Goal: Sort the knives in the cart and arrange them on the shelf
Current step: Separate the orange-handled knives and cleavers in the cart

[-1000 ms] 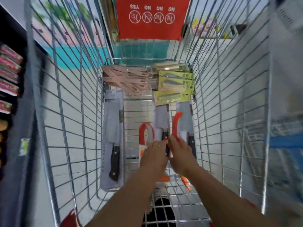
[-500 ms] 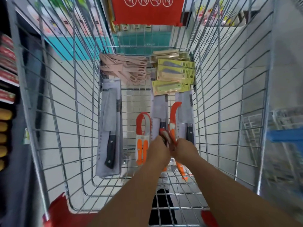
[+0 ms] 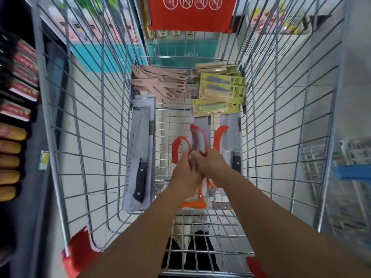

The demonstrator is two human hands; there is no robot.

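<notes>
Both arms reach into the wire cart. My left hand and my right hand meet over the cart floor and together grip a packaged orange-handled knife, lifted and blurred. Two more orange knife packs lie beside it, one to the left and one to the right. A black-handled cleaver in grey packaging lies along the left side, and another cleaver pack on the right. Pink sheathed knives and yellow-green carded knives sit at the far end.
A dark shelf with red and yellow packaged goods stands to the left of the cart. A red sign hangs on the cart's far end. A second cart with a blue handle is at the right.
Both hands closed together on an orange knife pack and raised it off the cart floor; the view shifted slightly forward.
</notes>
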